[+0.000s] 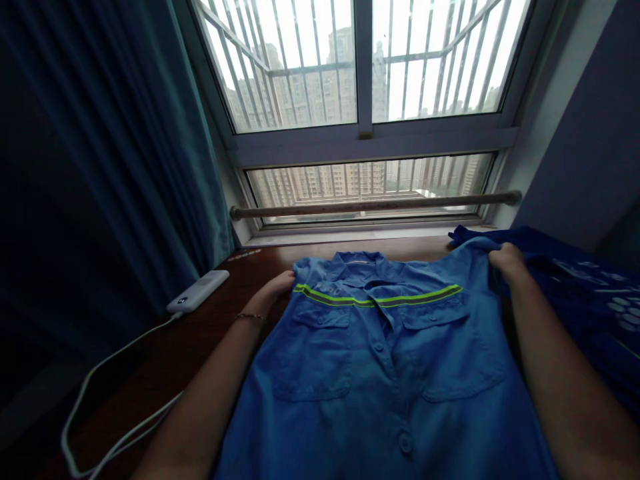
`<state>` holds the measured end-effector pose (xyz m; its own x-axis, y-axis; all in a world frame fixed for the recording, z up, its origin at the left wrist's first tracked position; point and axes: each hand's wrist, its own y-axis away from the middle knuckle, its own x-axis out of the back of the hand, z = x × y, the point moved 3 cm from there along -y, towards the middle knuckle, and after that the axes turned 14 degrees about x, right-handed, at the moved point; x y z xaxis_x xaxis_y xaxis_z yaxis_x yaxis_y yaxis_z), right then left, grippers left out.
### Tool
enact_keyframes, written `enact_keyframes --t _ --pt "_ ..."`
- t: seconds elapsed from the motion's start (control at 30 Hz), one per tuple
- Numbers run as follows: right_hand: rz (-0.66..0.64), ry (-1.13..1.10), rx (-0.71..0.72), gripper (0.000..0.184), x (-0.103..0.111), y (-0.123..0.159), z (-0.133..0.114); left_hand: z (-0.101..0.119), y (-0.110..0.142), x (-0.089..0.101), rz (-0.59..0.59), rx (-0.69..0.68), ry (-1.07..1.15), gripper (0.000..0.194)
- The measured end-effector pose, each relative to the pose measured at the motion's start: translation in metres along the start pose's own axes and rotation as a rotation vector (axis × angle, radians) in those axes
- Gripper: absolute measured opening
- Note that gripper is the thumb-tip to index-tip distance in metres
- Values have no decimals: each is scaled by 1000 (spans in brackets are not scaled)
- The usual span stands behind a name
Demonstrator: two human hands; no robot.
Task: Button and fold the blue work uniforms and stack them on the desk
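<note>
A blue work shirt (370, 360) lies front side up on a dark wooden surface, its collar towards the window. A yellow-green and grey reflective stripe crosses its chest above two flap pockets, and buttons run down the middle. My left hand (281, 285) grips the shirt at its left shoulder edge, the fingertips hidden by the cloth. At the opposite shoulder my right hand (507, 261) is closed on the fabric, pulling it slightly up. The lower part of the shirt runs out of the picture.
To the left, a white power bank (199, 292) with a white cable (85, 383) lies on the wooden surface (245, 270) beside a blue curtain (165, 167). Darker blue printed cloth (575, 280) is heaped at the right. A horizontal rail (375, 207) crosses the barred window.
</note>
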<state>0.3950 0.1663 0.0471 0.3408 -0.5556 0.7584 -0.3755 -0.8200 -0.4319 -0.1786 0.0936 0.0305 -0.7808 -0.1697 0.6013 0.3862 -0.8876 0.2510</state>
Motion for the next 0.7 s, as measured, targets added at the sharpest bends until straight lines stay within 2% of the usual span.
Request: enact_keyframes --t 0.07,0.17,0.23,0.27,0.37,0.43,0.47,0.53,0.6,0.67,0.7 --pt "17 16 -60 30 4 2 1 3 -7 24 198 12 -27 13" --pt "25 25 -119 40 5 5 1 3 -13 52 444 15 -31 26" --pt "11 21 -118 41 3 8 0 0 -14 58 561 -3 -88 39" --pt "-6 21 -115 40 2 10 -1 -1 -15 55 577 -9 -153 46" --pt "-57 33 -119 52 4 13 -8 0 -16 32 511 -29 -448 61" --pt "-108 55 -99 65 15 13 -23 5 -11 8 440 -106 -609 59" --pt "-143 65 -55 65 22 13 -36 10 -6 -6 396 -186 -662 55" --pt "-231 92 111 45 33 18 -72 18 10 -38 288 -383 -713 49" --pt "-310 140 338 33 34 38 -116 22 29 -71 189 -532 -725 50" --pt "-410 129 440 28 16 75 -155 19 46 -99 117 -606 -750 51" --pt "-521 141 529 32 0 100 -172 17 53 -109 109 -629 -766 50"
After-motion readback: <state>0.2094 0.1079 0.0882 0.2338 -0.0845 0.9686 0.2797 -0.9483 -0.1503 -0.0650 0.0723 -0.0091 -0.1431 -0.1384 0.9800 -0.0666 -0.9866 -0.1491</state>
